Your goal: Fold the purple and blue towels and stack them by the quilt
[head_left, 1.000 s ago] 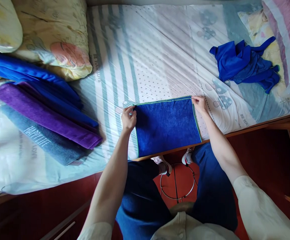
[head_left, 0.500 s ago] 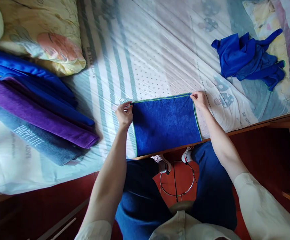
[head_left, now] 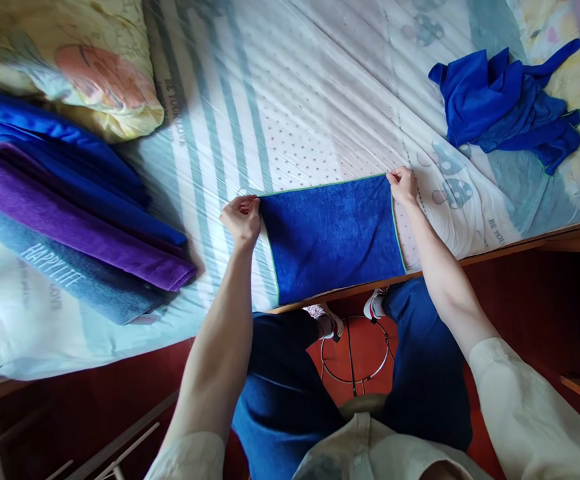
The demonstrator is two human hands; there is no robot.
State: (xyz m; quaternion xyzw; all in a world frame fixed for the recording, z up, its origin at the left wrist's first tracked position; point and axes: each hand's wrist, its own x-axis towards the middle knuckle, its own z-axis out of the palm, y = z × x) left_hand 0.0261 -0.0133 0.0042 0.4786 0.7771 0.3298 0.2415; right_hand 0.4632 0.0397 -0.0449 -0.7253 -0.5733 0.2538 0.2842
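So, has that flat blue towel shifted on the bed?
No. The blue towel keeps its near edge at the wooden bed rail and its far corner beside the mushroom print; only the camera view shifted.

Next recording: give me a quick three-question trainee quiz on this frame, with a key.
1. True or false: the left hand and the right hand each pinch a far corner of the blue towel spread flat on the bed.
2. What colour is the towel lying directly on the grey towel at the left? A purple, B green, C white.
3. Fill in: the crumpled blue cloth lies toward the person's ____ side.
Key: 1 true; 2 A, the purple towel; 3 right.
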